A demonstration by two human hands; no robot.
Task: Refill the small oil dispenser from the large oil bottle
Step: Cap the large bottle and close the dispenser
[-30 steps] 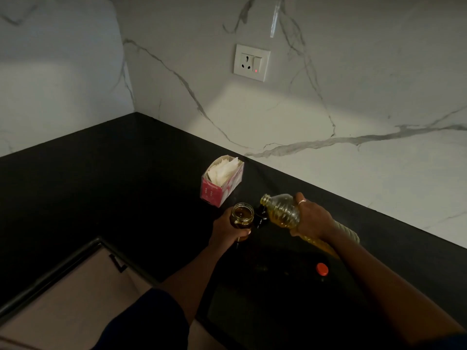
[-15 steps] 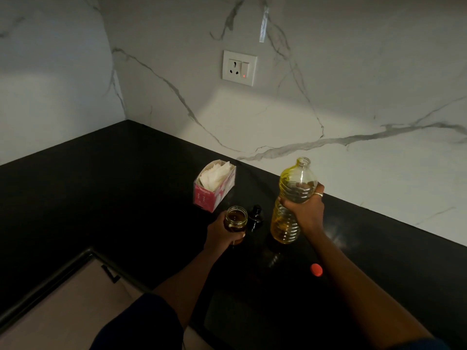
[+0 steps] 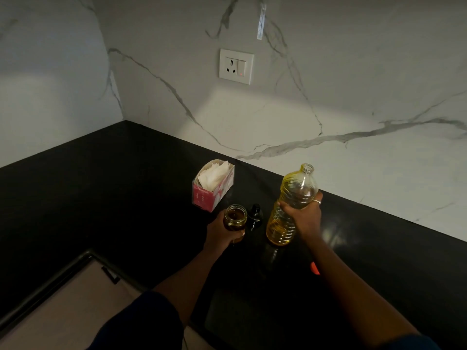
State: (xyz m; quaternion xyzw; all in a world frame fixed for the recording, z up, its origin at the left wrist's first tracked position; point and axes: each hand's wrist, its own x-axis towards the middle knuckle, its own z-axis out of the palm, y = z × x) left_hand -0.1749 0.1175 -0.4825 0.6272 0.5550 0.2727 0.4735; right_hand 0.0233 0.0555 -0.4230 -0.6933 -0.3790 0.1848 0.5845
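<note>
The small oil dispenser point(image 3: 235, 217) is a little open-mouthed glass jar with dark oil inside; my left hand point(image 3: 219, 232) grips it from the left on the black counter. Its black spout top point(image 3: 254, 216) stands just to its right. The large oil bottle point(image 3: 290, 205), clear ribbed plastic with yellow oil, stands upright and uncapped on the counter. My right hand point(image 3: 304, 215) wraps around its middle. The bottle's orange cap point(image 3: 314, 268) lies on the counter, partly hidden behind my right forearm.
A pink tissue box point(image 3: 213, 189) sits behind the dispenser near the marble wall. A wall socket point(image 3: 236, 66) is above. The black counter point(image 3: 101, 198) runs into a corner at left; its front edge drops to a pale floor at lower left.
The large bottle went from tilted over the dispenser to upright, and now stands on the counter right of it. My left hand kept holding the dispenser.
</note>
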